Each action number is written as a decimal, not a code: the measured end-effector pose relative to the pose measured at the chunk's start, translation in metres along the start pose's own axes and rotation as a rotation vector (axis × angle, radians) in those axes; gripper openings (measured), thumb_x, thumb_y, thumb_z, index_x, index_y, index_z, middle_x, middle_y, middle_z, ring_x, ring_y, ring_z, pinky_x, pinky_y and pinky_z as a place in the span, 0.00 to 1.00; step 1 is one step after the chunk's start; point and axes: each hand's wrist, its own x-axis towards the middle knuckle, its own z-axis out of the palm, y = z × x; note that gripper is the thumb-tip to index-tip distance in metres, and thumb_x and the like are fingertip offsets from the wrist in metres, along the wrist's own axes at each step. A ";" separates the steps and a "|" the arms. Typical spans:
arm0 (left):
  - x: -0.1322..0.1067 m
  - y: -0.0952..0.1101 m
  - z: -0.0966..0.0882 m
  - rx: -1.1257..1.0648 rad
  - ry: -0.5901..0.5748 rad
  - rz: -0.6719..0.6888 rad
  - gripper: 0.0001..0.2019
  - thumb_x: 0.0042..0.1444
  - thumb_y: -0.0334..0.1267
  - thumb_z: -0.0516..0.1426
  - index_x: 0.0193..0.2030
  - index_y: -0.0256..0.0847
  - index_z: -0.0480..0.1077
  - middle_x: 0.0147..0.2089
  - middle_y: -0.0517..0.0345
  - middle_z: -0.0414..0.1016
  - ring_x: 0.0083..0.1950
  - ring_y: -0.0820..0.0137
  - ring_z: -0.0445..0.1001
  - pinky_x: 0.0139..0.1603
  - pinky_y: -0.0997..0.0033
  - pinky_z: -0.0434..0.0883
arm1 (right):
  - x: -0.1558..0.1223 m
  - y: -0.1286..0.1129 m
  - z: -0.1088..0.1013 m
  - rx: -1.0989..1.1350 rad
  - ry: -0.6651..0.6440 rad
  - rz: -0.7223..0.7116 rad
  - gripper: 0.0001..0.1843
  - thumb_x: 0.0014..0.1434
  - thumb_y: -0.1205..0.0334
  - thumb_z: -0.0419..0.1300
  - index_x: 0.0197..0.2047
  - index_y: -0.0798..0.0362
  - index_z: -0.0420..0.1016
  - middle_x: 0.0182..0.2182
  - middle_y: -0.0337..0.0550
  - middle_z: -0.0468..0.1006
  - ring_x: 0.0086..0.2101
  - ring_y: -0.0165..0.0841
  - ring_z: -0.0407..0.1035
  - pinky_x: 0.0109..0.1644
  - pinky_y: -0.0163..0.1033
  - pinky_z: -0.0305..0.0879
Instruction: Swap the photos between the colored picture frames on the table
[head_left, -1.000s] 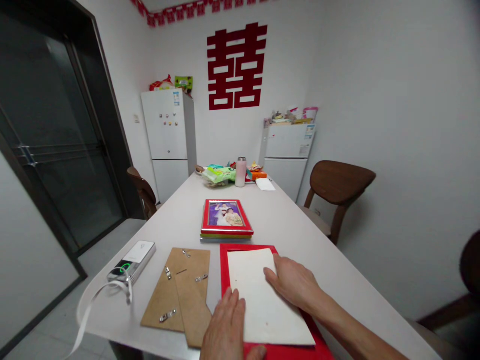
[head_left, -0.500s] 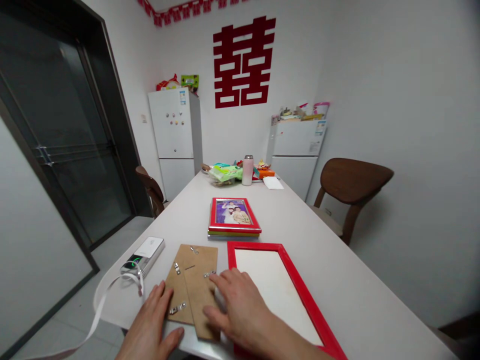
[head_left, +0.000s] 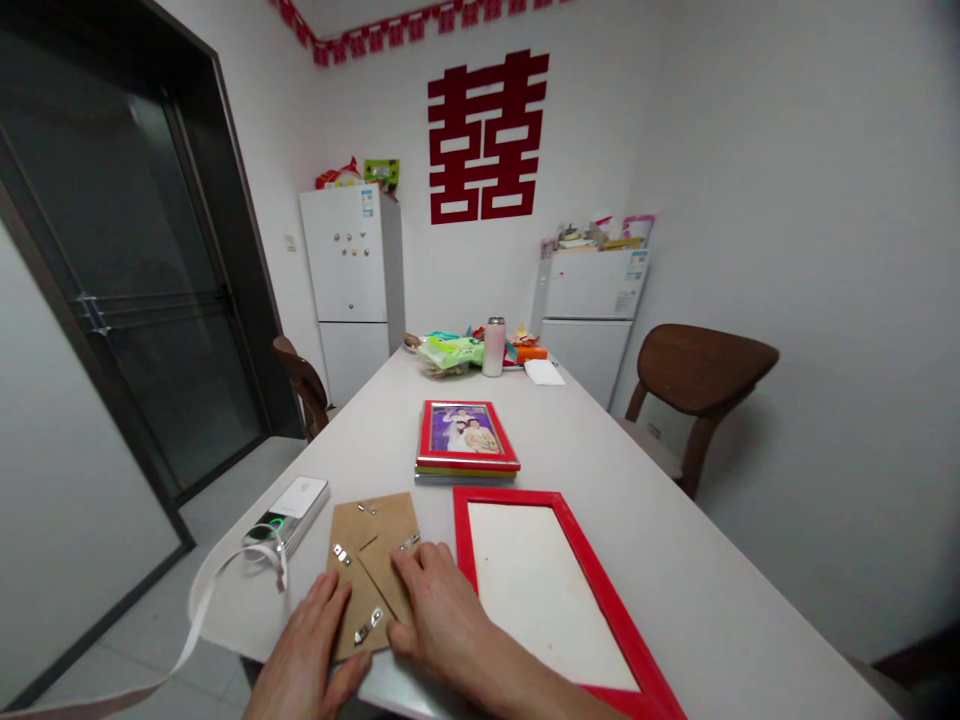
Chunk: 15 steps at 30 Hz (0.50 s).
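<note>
A brown photo frame backing board [head_left: 358, 525] lies near the table's front edge, with small metal clips and a stand leg on its upper face. My left hand [head_left: 306, 640] rests along its left edge, thumb at the lower corner. On the opposite side, my right hand [head_left: 442, 615] grips the right edge with bent fingers and thumb, covering part of the stand leg. Right of the board, beneath my right forearm, lies a large red frame [head_left: 585, 560] around a white panel. Beyond them sits a stack of smaller photo frames [head_left: 466, 465], a red one with a picture on top.
A white device [head_left: 296, 505] with a strap [head_left: 199, 620] lies at the table's left edge. A pink bottle [head_left: 493, 348] and green packaging [head_left: 450, 352] stand at the far end. Brown chairs [head_left: 697, 370] flank the table; two white fridges [head_left: 349, 260] are behind.
The backing board has turned slightly and shifted left between my hands. Its stand leg, which stuck out past the lower edge, now lies more within the board. My right hand has moved left.
</note>
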 end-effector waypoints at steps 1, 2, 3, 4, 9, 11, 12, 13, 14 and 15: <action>0.000 -0.001 0.001 0.008 0.001 0.000 0.22 0.47 0.40 0.54 0.51 0.38 0.60 0.55 0.45 0.62 0.54 0.60 0.61 0.50 0.62 0.64 | 0.000 -0.001 -0.001 -0.001 -0.011 -0.002 0.28 0.40 0.62 0.56 0.48 0.53 0.62 0.40 0.48 0.64 0.42 0.39 0.56 0.45 0.41 0.55; 0.001 -0.001 0.001 0.015 0.005 0.008 0.23 0.47 0.39 0.54 0.52 0.39 0.60 0.55 0.46 0.62 0.54 0.60 0.61 0.50 0.63 0.65 | 0.001 -0.001 -0.004 0.002 -0.012 -0.001 0.28 0.40 0.63 0.56 0.48 0.53 0.62 0.40 0.48 0.64 0.42 0.38 0.57 0.45 0.41 0.55; 0.002 0.000 0.001 0.021 0.019 0.026 0.24 0.46 0.40 0.55 0.52 0.40 0.59 0.55 0.46 0.62 0.54 0.60 0.61 0.50 0.63 0.65 | 0.001 -0.002 -0.008 0.009 -0.005 -0.002 0.28 0.40 0.64 0.55 0.49 0.54 0.62 0.40 0.47 0.65 0.41 0.38 0.57 0.45 0.40 0.55; 0.004 0.001 0.000 0.028 0.040 0.054 0.25 0.46 0.40 0.56 0.53 0.40 0.58 0.55 0.46 0.62 0.54 0.59 0.61 0.49 0.62 0.65 | 0.000 -0.003 -0.014 0.018 0.013 -0.001 0.28 0.40 0.64 0.55 0.48 0.54 0.62 0.40 0.47 0.65 0.41 0.37 0.57 0.45 0.40 0.55; 0.025 0.031 -0.022 0.027 0.178 0.222 0.33 0.48 0.39 0.55 0.59 0.40 0.45 0.61 0.42 0.50 0.60 0.56 0.49 0.53 0.55 0.60 | -0.013 0.000 -0.063 0.104 0.162 -0.028 0.25 0.40 0.66 0.55 0.46 0.55 0.66 0.37 0.45 0.68 0.39 0.36 0.60 0.45 0.39 0.57; 0.035 0.051 -0.033 0.000 0.176 0.266 0.34 0.47 0.36 0.55 0.59 0.38 0.43 0.62 0.42 0.47 0.61 0.56 0.45 0.54 0.53 0.58 | -0.023 0.006 -0.083 0.145 0.204 -0.032 0.23 0.40 0.66 0.56 0.44 0.54 0.68 0.37 0.44 0.69 0.39 0.35 0.61 0.45 0.39 0.57; 0.039 0.061 -0.038 -0.015 0.189 0.284 0.33 0.48 0.34 0.54 0.59 0.38 0.43 0.62 0.42 0.46 0.61 0.56 0.44 0.54 0.52 0.58 | -0.029 0.010 -0.092 0.166 0.220 -0.026 0.23 0.40 0.66 0.56 0.44 0.53 0.68 0.38 0.44 0.69 0.39 0.35 0.61 0.46 0.40 0.57; 0.044 0.071 -0.043 -0.030 0.203 0.299 0.32 0.48 0.32 0.53 0.59 0.38 0.43 0.62 0.43 0.46 0.62 0.57 0.43 0.55 0.52 0.57 | -0.035 0.014 -0.100 0.189 0.230 -0.015 0.22 0.40 0.65 0.57 0.43 0.53 0.68 0.39 0.44 0.70 0.40 0.36 0.62 0.46 0.41 0.57; 0.049 0.080 -0.047 -0.051 0.215 0.306 0.32 0.49 0.30 0.52 0.59 0.38 0.42 0.62 0.44 0.46 0.62 0.57 0.42 0.55 0.52 0.57 | -0.041 0.018 -0.107 0.211 0.239 0.001 0.22 0.40 0.65 0.57 0.43 0.52 0.69 0.40 0.44 0.70 0.40 0.36 0.62 0.47 0.42 0.57; 0.054 0.089 -0.050 -0.076 0.225 0.315 0.32 0.49 0.28 0.52 0.59 0.37 0.42 0.62 0.43 0.45 0.62 0.57 0.42 0.55 0.53 0.57 | -0.046 0.021 -0.114 0.230 0.248 0.018 0.23 0.40 0.65 0.57 0.43 0.51 0.69 0.41 0.44 0.70 0.41 0.37 0.62 0.47 0.43 0.58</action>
